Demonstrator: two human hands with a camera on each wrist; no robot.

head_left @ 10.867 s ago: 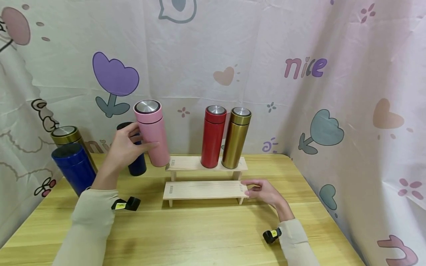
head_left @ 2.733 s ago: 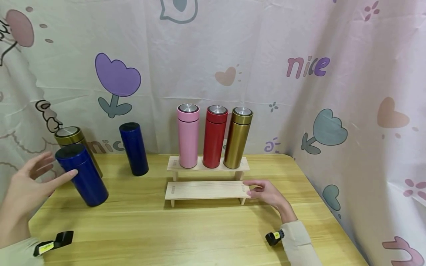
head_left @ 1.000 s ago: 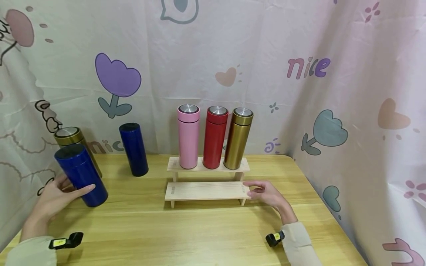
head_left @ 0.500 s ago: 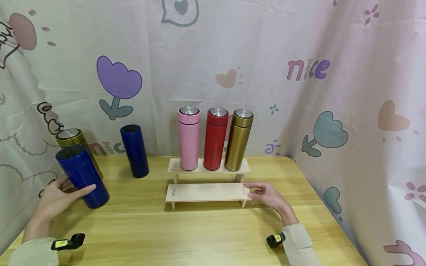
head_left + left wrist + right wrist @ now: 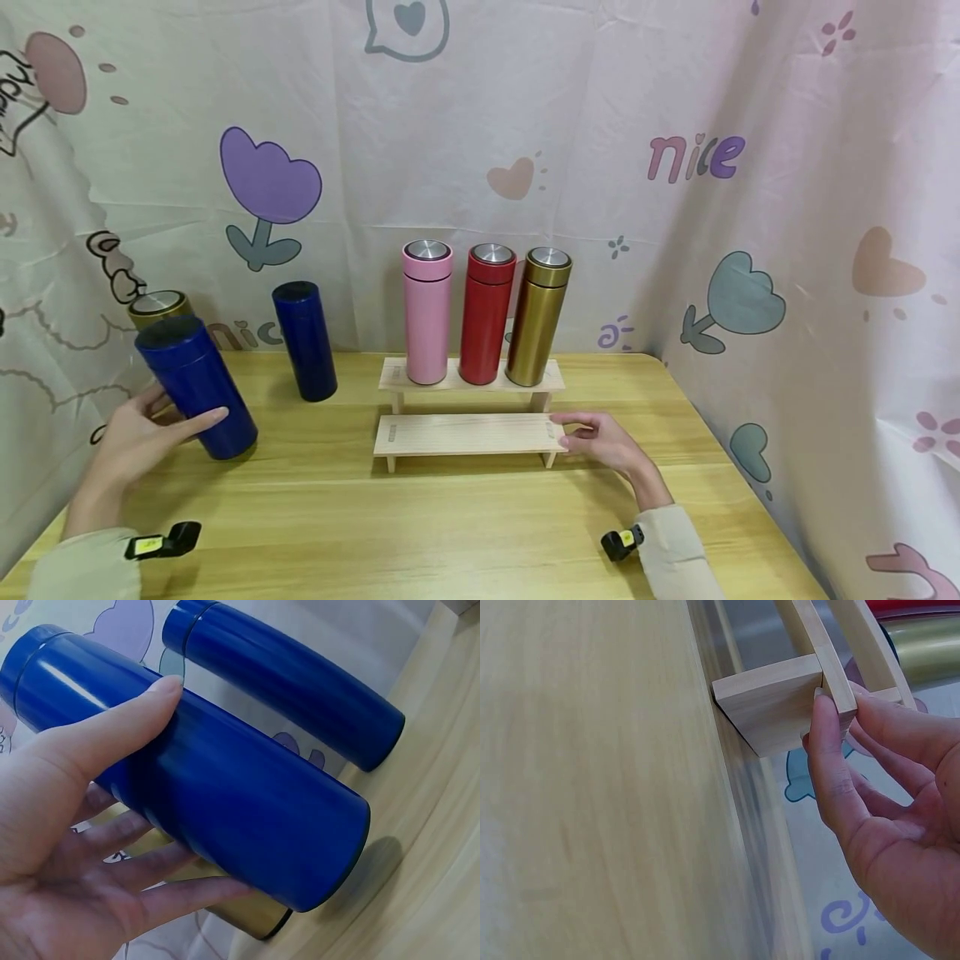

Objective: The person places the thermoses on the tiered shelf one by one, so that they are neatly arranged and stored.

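Observation:
My left hand (image 5: pixel 138 437) grips a blue thermos bottle (image 5: pixel 198 375), thumb across its front and fingers behind. In the left wrist view this blue bottle (image 5: pixel 255 802) tilts, its base close over the table. Partly hidden behind it stands a gold bottle (image 5: pixel 159 305). A second blue bottle (image 5: pixel 306 346) stands farther back. At the right end of the lower tier of a wooden two-tier rack (image 5: pixel 465 435), my right hand (image 5: pixel 603 446) pinches the board's edge between thumb and fingers. The right wrist view shows that pinch at the board end (image 5: pixel 836 690).
On the rack's upper tier stand a pink bottle (image 5: pixel 427 321), a red bottle (image 5: pixel 487 321) and a gold bottle (image 5: pixel 536 325), side by side. The lower tier carries nothing. A patterned curtain (image 5: pixel 585 100) hangs behind and beside the wooden table (image 5: pixel 420 533).
The pink bottle, earlier in my left hand, now stands on the upper tier. My left hand went to the front blue bottle, took hold, and has shifted it slightly right and up. The right hand stayed.

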